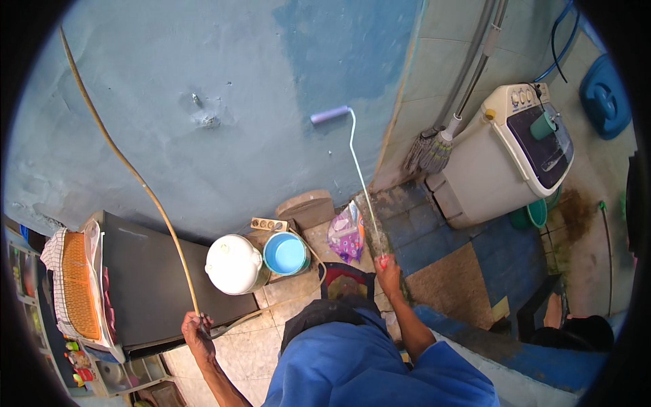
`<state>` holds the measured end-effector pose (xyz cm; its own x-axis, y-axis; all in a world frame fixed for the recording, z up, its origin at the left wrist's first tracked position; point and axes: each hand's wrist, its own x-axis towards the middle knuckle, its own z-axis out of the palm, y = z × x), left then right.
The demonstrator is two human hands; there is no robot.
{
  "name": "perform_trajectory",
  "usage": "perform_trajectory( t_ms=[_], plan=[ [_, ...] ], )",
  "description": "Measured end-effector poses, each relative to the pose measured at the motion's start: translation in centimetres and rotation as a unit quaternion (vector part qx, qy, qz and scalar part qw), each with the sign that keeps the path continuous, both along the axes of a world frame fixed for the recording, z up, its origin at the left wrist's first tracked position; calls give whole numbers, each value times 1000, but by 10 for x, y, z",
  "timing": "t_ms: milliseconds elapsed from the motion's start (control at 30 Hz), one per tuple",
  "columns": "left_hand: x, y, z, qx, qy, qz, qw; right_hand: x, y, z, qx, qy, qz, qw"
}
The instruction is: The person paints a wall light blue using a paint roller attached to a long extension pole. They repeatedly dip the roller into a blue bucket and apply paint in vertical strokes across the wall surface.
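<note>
pale blue paint covers the wall, with a darker blue patch to the upper right. the lavender, tube-shaped paint roller on a long, thin white rod lies across the wall at that patch's lower left edge, seemingly touching it. the right hand is wrapped around the roller's red grip, low down and well apart from the sleeve. the left hand has its fingers closed around a long, thin tan length; cord or pole, i cannot tell. the step in hand looks like rolling on the darker coat. the next move seems to call for even pressure into the paler area, or a reload, perhaps from the round, blue-lined bucket, though its contents are unclear.
</note>
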<state>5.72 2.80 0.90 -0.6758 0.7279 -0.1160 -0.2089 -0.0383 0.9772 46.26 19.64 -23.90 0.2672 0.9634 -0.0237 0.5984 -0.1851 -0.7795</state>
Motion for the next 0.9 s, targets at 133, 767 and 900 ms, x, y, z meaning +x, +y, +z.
perform_trajectory(
  t_ms=[133, 767, 900],
  plan=[
    [1, 3, 1, -1, 2, -12, 1000, -9, 21, 20, -4, 11, -11, 1000],
    [7, 4, -1, 19, -1, -15, 1000, 28, 36, 6, 38, -8, -1, 999],
    [7, 2, -4, -10, 17, -49, 999, 25, 69, 63, 55, -15, 5, 998]
  ],
)
